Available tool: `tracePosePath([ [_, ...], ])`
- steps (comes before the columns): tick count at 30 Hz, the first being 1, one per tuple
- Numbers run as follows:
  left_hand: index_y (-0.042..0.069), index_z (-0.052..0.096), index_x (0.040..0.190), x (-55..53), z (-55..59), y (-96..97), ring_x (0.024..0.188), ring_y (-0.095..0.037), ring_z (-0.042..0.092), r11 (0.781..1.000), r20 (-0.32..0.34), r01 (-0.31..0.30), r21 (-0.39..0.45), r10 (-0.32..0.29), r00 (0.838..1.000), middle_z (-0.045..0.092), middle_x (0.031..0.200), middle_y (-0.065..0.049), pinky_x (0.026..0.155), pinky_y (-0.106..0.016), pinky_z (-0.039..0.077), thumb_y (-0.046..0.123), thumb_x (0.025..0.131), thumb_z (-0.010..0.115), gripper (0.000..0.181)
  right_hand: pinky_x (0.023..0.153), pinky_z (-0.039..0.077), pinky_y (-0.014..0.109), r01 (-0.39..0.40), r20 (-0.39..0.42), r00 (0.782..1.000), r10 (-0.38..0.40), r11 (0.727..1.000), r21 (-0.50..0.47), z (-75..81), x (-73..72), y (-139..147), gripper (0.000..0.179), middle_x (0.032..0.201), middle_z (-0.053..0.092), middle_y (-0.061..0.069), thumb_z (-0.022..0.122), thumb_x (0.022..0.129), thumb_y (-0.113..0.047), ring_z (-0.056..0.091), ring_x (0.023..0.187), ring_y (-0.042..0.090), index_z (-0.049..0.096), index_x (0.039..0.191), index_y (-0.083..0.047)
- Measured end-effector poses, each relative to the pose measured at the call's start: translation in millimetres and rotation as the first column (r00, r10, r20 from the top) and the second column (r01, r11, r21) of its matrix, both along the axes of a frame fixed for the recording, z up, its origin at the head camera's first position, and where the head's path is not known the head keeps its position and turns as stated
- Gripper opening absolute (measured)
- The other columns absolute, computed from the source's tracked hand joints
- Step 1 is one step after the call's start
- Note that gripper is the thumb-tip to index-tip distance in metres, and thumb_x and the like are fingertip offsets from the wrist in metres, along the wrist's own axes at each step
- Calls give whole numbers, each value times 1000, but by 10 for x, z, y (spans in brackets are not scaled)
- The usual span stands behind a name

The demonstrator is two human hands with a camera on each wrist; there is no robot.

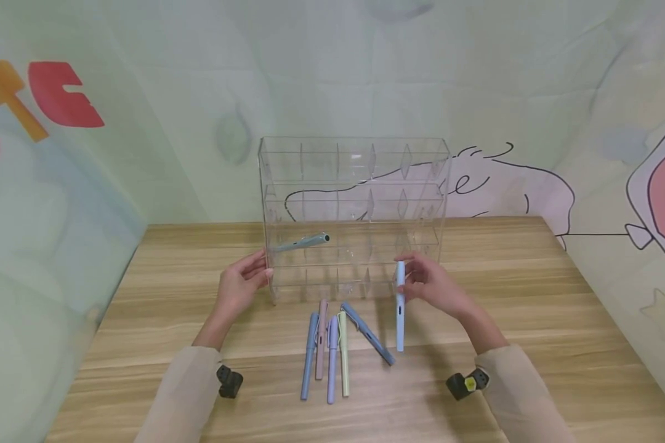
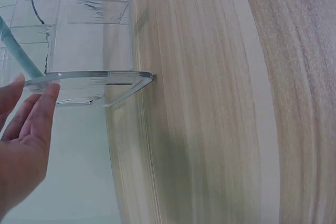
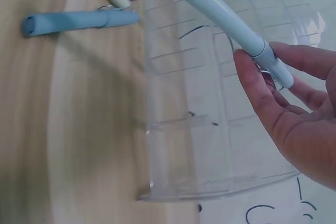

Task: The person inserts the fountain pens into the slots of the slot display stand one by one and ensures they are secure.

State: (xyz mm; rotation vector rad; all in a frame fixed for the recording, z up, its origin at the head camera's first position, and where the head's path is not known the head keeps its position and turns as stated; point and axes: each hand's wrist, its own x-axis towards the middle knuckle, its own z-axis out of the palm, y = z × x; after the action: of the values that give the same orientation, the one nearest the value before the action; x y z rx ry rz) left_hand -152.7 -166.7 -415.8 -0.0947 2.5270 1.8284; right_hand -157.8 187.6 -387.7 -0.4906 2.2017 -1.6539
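A clear acrylic rack [image 1: 354,264] with several divided tiers stands upright on the table. At its left side, my left hand [image 1: 242,286] grips the side panel, with thumb and fingers at the edge in the left wrist view. My right hand [image 1: 435,286] pinches a light blue pen [image 1: 401,320] by its capped end, in front of the rack's lower right part; the pen's other end points toward me. A teal pen [image 1: 305,242] lies slantwise in the rack's left part, close to my left hand.
Before the rack lie a blue pen [image 1: 309,357], a mauve pen [image 1: 321,341], a lavender pen [image 1: 332,363], a pale green pen [image 1: 343,357] and a slanted dark blue pen [image 1: 368,334]. A printed cloth backdrop [image 1: 199,123] hangs behind the wooden table [image 1: 161,320].
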Motion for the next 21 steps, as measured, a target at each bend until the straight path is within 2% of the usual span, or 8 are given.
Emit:
tracePosePath([
  [5,0,43,134,-1,-2,-3,108,-32,55,1000,-5,3,1,-3,1000,53,121,-24,79,-20,54,1,89,57,46,69,56,51,65,-24,998,-66,998,-13,86,-44,-74,49,100,49,28,59,80,12,58,75,24,39,125,3],
  [12,0,43,133,5,9,-4,107,-32,55,1000,-11,5,-3,-5,1000,53,120,-25,79,-20,54,1,89,57,46,67,58,42,124,-47,991,-128,990,-71,140,-90,-165,51,97,49,26,57,79,17,59,70,24,38,124,4],
  [21,-1,43,133,5,13,-5,107,-33,55,1000,-22,11,9,-11,1000,53,120,-25,79,-20,54,0,89,57,46,68,58,40,180,-63,981,-183,983,-42,206,-148,-255,53,100,50,23,57,81,13,57,75,24,39,129,2],
])
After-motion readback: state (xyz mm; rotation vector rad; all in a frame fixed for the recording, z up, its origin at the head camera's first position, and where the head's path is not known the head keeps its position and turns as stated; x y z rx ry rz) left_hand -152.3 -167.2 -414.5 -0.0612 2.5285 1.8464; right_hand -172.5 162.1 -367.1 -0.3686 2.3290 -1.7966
